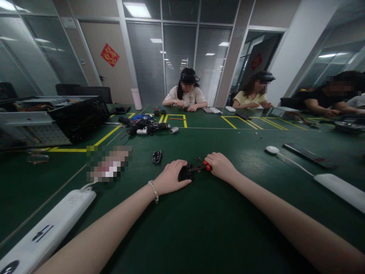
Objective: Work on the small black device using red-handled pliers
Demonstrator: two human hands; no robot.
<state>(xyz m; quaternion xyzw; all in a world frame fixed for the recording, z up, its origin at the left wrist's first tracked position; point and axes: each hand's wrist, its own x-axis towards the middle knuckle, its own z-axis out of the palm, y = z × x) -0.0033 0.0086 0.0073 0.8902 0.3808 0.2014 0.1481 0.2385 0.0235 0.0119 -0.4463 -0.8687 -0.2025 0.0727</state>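
Note:
Near the middle of the green table, my left hand grips a small black part between thumb and fingers, low on the tabletop. My right hand is closed round the red handles of a pair of pliers. The pliers' dark jaws point left and meet the black part; whether they are clamped on it I cannot tell. Just beyond the jaws lie a few tiny thin pieces. Left of my left hand rests a small black and silver component.
A computer case lies at the left. Tools and dark parts are heaped farther back. White power strips flank both arms, the right one with a white cable and mouse-like piece. Several people sit across the table.

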